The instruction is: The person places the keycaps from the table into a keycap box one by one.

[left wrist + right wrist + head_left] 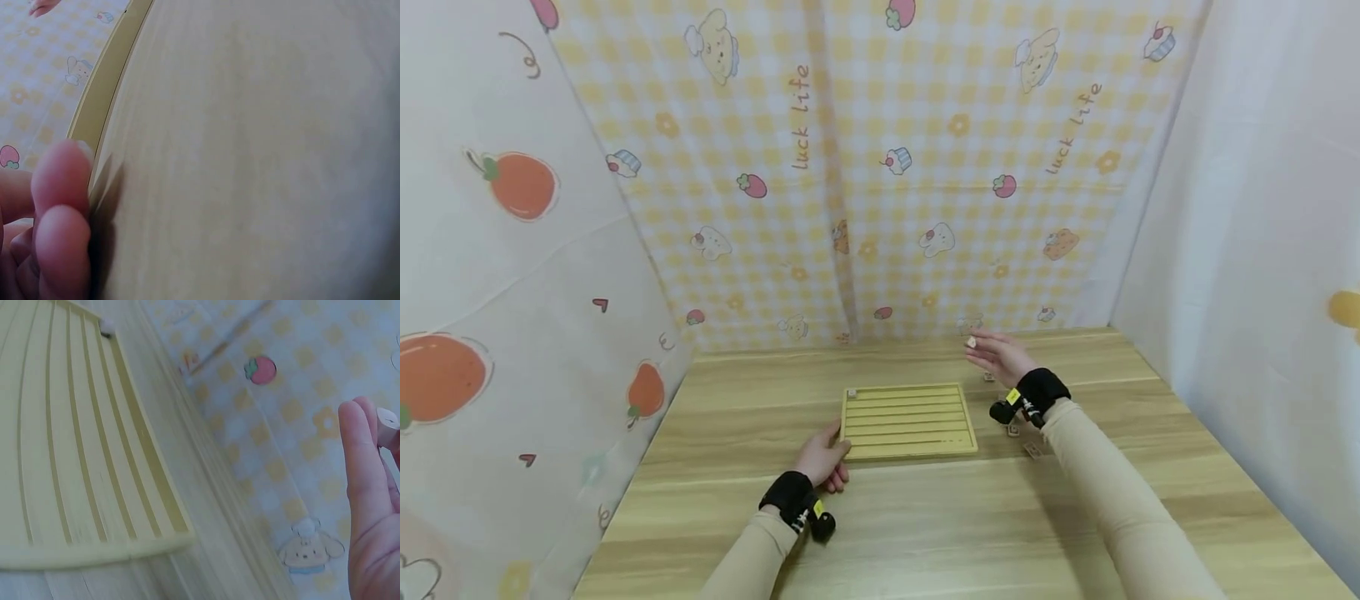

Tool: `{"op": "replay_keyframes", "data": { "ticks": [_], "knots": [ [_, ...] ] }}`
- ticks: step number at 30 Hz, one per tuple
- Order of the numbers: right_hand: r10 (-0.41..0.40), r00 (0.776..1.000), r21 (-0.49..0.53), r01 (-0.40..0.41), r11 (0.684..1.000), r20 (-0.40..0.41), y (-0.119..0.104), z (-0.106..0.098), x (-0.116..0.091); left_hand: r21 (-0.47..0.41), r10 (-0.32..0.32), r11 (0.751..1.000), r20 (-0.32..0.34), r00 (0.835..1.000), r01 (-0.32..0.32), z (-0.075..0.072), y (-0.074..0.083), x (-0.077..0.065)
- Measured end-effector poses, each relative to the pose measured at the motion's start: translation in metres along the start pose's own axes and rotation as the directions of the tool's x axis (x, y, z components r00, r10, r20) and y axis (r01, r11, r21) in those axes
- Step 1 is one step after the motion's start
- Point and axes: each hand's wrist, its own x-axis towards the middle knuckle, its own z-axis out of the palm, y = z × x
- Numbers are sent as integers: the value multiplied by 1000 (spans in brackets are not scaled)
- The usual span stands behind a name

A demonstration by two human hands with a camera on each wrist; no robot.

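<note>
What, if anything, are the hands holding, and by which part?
The right hand pinches a small, pale block by its sides. The left hand touches a yellow, ridged, rectangular tray near its near-left corner; gripping is unclear.

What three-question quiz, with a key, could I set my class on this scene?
1. True or false: the right hand holds a small block.
2. Multiple choice: in the head view, which corner of the yellow tray has another block in it?
A) near right
B) far left
C) far right
3. Open: which of the hands touches the tray near its near-left corner?

Key: 1. True. 2. B. 3. The left hand.
</note>
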Motion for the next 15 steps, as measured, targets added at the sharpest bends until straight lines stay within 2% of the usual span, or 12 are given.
{"op": "replay_keyframes", "data": {
  "ticks": [4,10,15],
  "knots": [
    [42,999,61,-42,997,10,-1,19,0,-4,18,1000,9,1000,-17,0,1,1],
    [65,997,-90,-62,994,32,16,15,14,-1,18,1000,18,1000,-18,1,1,0],
    [71,997,-166,-73,983,-15,16,25,22,-7,5,1000,18,1000,-5,-1,1,2]
  ]
}}
